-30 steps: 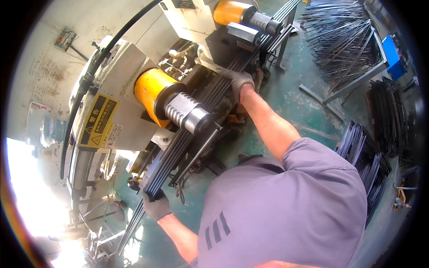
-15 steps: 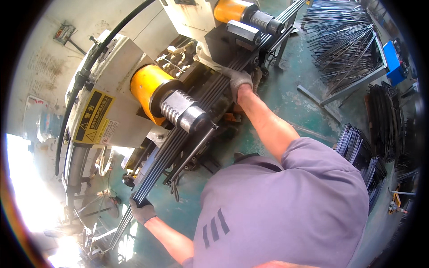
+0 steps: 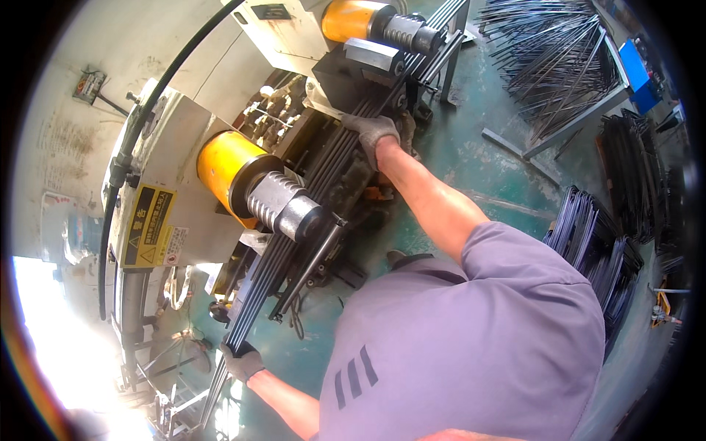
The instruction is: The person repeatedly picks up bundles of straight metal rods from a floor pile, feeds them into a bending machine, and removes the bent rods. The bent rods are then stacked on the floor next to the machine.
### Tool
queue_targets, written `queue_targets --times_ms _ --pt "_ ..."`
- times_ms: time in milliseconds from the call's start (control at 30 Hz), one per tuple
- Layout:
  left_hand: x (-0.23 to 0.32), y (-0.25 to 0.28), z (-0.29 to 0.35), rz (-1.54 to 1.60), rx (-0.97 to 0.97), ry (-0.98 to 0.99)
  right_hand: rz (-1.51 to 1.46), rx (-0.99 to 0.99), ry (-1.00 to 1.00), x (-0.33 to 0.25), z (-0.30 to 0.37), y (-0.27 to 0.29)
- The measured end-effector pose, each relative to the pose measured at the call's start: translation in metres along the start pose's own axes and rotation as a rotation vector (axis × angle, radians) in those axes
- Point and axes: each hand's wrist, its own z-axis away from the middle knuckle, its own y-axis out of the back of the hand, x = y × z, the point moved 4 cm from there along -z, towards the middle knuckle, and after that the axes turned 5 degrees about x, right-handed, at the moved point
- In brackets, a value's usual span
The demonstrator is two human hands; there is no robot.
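our left hand (image 3: 243, 364) curled round long bars (image 3: 257, 295) by the machine's (image 3: 180, 147) left end, our right hand (image 3: 376, 134) bent over them at its front edge, how tight we can't tell

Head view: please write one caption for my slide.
Gloved left hand and right hand on long metal bars beside an orange cylinder.

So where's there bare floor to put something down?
The widest patch seems to be green floor between the right arm and the grey bar. A smaller one lies between the left arm, shirt and machine. It's crowded around the rods and the stacks at right.
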Motion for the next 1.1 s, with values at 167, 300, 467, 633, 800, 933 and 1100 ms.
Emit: queue_targets --times_ms 167,300,467,633,800,933,1100 --pt "0.002 0.006 -0.002 -0.098 -0.042 -0.032 -0.082 -0.018 -0.035 0.004 0.005 -0.001" --pt "-0.001 0.008 -0.004 -0.099 -0.052 -0.049 -0.094 -0.023 0.002 0.006 0.0 0.001" --pt "-0.007 0.003 -0.012 -0.119 -0.075 -0.081 0.032 0.054 -0.051 0.008 -0.017 0.003" --pt "0.005 0.022 -0.036 -0.153 -0.097 -0.11 -0.062 -0.009 0.03 0.019 0.016 -0.009" --pt "0.007 0.018 -0.04 -0.179 0.075 -0.132 0.018 0.013 0.05 0.031 0.008 -0.01" --pt "-0.01 -0.001 -0.008 -0.133 -0.023 -0.089 -0.034 -0.026 0.008 0.016 -0.003 -0.001" --pt "-0.026 -0.01 0.001 -0.091 -0.032 -0.084 0.022 0.021 -0.048 0.006 -0.019 0.009"
